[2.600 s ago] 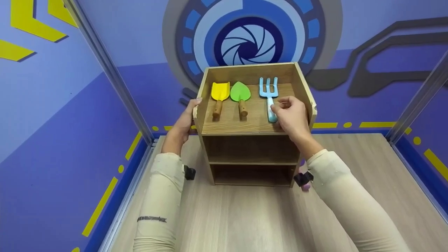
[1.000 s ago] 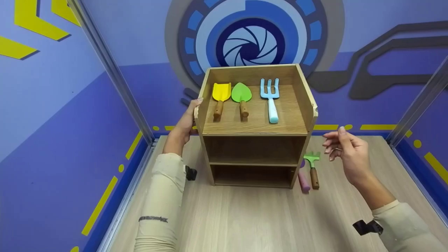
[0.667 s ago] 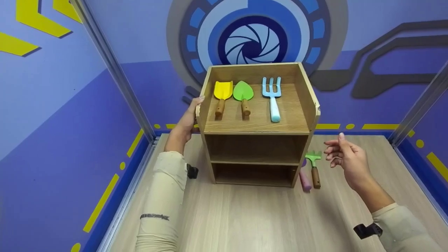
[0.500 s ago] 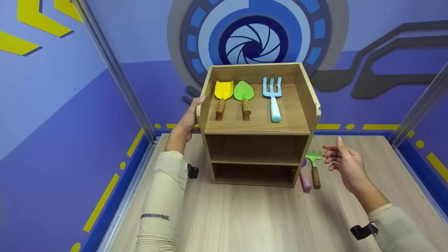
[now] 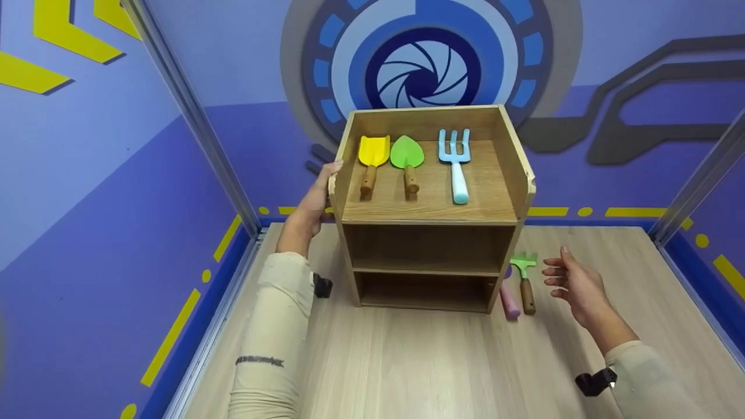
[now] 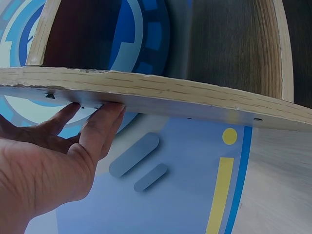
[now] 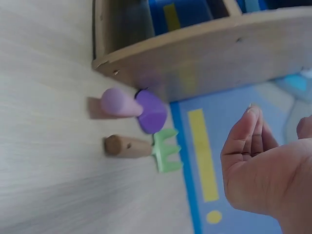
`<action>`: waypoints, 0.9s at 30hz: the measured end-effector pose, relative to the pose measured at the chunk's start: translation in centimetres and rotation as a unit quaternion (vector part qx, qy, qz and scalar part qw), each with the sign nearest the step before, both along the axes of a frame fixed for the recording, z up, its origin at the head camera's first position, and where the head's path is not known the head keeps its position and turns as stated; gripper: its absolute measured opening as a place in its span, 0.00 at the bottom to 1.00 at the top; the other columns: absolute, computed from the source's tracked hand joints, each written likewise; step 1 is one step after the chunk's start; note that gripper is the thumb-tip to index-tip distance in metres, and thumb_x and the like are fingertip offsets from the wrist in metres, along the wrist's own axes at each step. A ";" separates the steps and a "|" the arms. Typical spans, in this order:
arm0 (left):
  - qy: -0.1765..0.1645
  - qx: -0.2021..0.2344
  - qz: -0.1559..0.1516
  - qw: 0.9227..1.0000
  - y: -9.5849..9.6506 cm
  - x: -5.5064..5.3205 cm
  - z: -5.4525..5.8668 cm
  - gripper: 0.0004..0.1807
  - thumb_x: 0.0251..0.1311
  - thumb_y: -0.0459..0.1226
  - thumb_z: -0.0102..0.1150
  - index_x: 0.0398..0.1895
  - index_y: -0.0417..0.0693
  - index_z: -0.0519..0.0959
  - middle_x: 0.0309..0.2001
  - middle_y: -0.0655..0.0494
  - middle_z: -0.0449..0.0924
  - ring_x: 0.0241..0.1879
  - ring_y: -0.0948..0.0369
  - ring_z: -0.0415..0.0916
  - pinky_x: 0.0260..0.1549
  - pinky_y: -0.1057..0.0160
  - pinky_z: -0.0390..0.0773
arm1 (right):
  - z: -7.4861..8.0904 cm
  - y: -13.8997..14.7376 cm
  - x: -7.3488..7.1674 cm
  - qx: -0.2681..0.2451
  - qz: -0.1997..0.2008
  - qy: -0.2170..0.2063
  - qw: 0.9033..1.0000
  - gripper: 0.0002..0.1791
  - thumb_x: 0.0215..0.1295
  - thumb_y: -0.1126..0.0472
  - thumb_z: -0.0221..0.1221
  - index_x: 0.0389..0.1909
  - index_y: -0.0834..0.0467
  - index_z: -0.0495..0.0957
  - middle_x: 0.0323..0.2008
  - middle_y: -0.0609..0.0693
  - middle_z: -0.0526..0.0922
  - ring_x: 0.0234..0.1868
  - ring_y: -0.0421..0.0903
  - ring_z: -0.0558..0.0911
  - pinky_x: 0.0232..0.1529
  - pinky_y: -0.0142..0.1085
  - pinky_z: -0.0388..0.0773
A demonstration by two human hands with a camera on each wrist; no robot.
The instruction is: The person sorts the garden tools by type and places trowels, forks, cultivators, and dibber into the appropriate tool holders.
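A small wooden shelf unit (image 5: 428, 222) stands against the back wall. My left hand (image 5: 314, 201) rests against its left side, the fingertips touching the outer face of the side panel (image 6: 161, 100) in the left wrist view. On the top shelf lie a yellow shovel (image 5: 374, 152), a green trowel (image 5: 407, 154) and a light blue hand fork (image 5: 458, 177). My right hand (image 5: 582, 288) hovers with loosely bent fingers, holding nothing. Just left of it on the table lie a green hand rake (image 5: 527, 291) with a brown handle and a purple trowel (image 7: 152, 112) with a pink handle (image 5: 510, 302).
Below the top tray the unit has a middle compartment (image 5: 428, 249) and a bottom compartment (image 5: 428, 291). Blue-purple printed walls with metal corner posts (image 5: 195, 116) enclose the wooden table (image 5: 407, 361).
My right hand has left the blue fork, moved right past the unit and come lower beside the green rake. The blue fork stays on the top shelf. My left hand keeps its place.
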State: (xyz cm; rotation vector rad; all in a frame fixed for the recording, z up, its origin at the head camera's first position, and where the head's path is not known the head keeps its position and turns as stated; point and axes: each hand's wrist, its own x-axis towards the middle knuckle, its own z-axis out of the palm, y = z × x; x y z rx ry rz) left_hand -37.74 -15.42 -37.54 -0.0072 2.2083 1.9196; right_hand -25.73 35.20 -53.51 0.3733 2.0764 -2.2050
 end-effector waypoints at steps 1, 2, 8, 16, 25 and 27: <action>0.000 0.000 -0.001 1.000 0.0 0.0 0.0 0.55 0.59 0.76 0.45 0.86 0.62 0.56 0.82 0.47 0.59 0.78 0.48 0.63 0.74 0.39 0.66 | -0.5 0.2 -0.1 0.000 -0.003 -0.008 1.000 0.25 0.79 0.30 0.47 0.44 0.42 0.85 0.37 0.36 0.86 0.39 0.35 0.84 0.41 0.31 0.82; 0.001 0.001 -0.001 1.000 0.0 0.0 0.0 0.55 0.59 0.76 0.45 0.86 0.62 0.56 0.83 0.48 0.59 0.78 0.48 0.63 0.74 0.39 0.65 | -0.9 0.3 -0.2 0.003 -0.005 -0.015 1.000 0.25 0.79 0.30 0.47 0.44 0.42 0.84 0.37 0.36 0.86 0.39 0.35 0.84 0.41 0.31 0.83; 0.002 0.006 -0.003 1.000 0.0 0.1 -0.2 0.52 0.60 0.75 0.45 0.86 0.66 0.56 0.83 0.49 0.58 0.78 0.48 0.63 0.74 0.38 0.66 | -3.2 0.2 -0.7 0.052 -0.035 -0.049 0.997 0.29 0.78 0.30 0.49 0.53 0.50 0.80 0.38 0.35 0.86 0.40 0.34 0.84 0.41 0.32 0.84; 0.002 0.013 0.002 1.000 0.3 0.0 -0.3 0.51 0.59 0.75 0.45 0.84 0.66 0.60 0.81 0.50 0.62 0.77 0.48 0.65 0.73 0.38 0.68 | -5.7 -1.0 -0.8 0.197 -0.060 -0.081 0.975 0.44 0.75 0.30 0.55 0.71 0.65 0.70 0.60 0.57 0.83 0.49 0.41 0.83 0.43 0.32 0.83; 0.000 0.009 0.002 1.000 0.0 0.1 -0.2 0.53 0.58 0.76 0.46 0.84 0.61 0.60 0.80 0.48 0.65 0.75 0.49 0.68 0.71 0.41 0.70 | -6.7 -1.9 -1.6 0.228 -0.068 -0.128 0.963 0.39 0.75 0.36 0.59 0.68 0.66 0.70 0.52 0.55 0.78 0.53 0.50 0.79 0.47 0.38 0.79; 0.000 0.011 0.003 1.000 0.0 0.1 -0.1 0.52 0.59 0.75 0.45 0.83 0.61 0.62 0.78 0.47 0.67 0.73 0.49 0.69 0.70 0.43 0.71 | -6.8 -2.1 -1.8 0.225 -0.070 -0.139 0.962 0.37 0.75 0.37 0.59 0.66 0.65 0.71 0.46 0.51 0.78 0.49 0.48 0.79 0.45 0.38 0.77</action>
